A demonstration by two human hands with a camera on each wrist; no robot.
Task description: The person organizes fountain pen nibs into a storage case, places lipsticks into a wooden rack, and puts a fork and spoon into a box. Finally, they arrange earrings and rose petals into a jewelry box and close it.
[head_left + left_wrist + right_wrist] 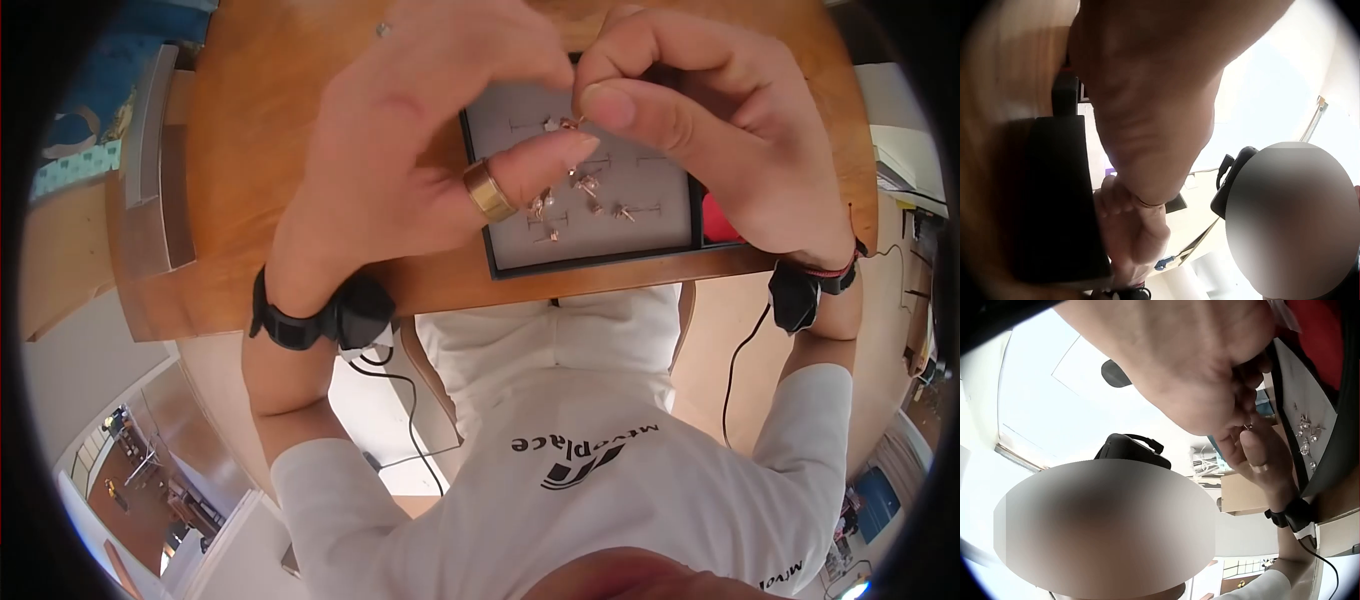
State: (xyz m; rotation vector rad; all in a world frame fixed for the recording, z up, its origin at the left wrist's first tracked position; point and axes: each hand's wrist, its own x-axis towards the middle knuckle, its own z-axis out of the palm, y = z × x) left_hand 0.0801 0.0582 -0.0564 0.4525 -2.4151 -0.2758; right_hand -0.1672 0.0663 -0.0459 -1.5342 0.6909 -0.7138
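My right hand [720,125] pinches a small gold-coloured earring [581,119] between thumb and forefinger. Facing it is my left hand [430,135], with a gold ring [489,191] on the thumb; its thumb and forefinger curve towards the earring with a gap between their tips. Under both hands lies a black-rimmed jewellery tray [590,262] with a grey slitted pad [630,240]. Several rose-gold and sparkling earrings [587,185] sit on the pad, partly covered by the left thumb. In the right wrist view, a tiny shiny part [1248,427] shows at the left thumb tip.
Something red [718,220] lies in the tray's side section, beside the right palm. A small shiny piece [383,30] is on the wooden table [240,120] past the left hand. Black wrist devices [360,308] with cables sit on both wrists.
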